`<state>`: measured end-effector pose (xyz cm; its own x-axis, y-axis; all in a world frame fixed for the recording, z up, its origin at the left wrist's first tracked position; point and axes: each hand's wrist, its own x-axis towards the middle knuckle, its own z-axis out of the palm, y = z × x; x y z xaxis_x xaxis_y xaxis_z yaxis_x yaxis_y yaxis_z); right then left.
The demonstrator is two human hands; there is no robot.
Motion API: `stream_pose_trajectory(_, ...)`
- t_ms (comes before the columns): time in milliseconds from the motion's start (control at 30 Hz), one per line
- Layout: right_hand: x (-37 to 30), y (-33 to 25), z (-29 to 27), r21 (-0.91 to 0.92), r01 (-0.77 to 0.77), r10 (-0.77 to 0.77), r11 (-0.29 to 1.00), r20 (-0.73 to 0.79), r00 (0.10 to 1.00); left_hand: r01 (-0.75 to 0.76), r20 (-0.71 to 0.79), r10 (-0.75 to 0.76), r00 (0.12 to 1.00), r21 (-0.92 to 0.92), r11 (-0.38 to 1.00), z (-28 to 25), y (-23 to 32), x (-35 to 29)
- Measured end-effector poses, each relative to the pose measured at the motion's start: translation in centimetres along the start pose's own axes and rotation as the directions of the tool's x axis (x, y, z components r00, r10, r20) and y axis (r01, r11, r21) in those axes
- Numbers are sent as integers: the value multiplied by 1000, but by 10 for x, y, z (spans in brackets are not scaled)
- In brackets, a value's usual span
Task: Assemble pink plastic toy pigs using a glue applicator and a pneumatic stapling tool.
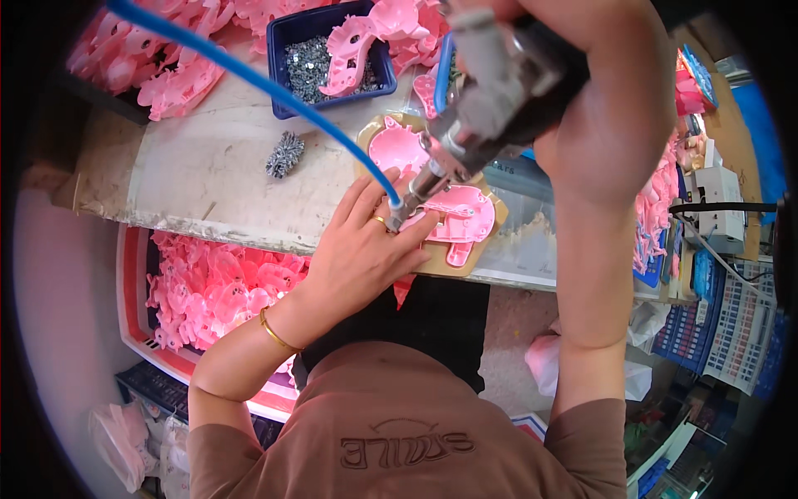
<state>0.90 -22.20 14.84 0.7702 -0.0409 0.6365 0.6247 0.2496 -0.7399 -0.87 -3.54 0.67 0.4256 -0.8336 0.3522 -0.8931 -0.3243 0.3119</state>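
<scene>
One pink shell (pixel 455 218) lying mid-frame on a jig (pixel 465 264), long axis slanting lower left. Left hand (pixel 366 249) pressing flat, fingers spread, on its left end. Right hand (pixel 582 91) gripping driver (pixel 474 108) above, tip touching shell beside those fingers.

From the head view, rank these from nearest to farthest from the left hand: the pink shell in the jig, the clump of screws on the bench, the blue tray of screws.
1. pink shell: under the left hand fingertips, just right of it.
2. clump of screws: on the bench, up and left of the hand.
3. blue tray: at the bench's far edge, beyond the clump.
</scene>
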Motion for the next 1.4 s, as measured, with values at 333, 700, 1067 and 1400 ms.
stream_pose_trajectory(333, -3, -50, -94, 67, -10, 12, 998, -28, 1000, -18, -45, 8, 999, -229, 973, -15, -12, -1)
stream_pose_trajectory(700, -5, -22, -23, 155, -23, 30, 988, -41, 999, -91, 45, 102, 994, -191, 977, -12, -39, 51)
stream_pose_trajectory(1067, -13, -7, 3, 244, -48, 73, 969, -92, 993, -121, -15, 121, 992, -269, 956, -12, -41, 54)
stream_pose_trajectory(1400, -6, -17, 30, -129, -135, 82, 982, -355, 931, 39, -47, -54, 997, -263, 964, -23, -47, 38)
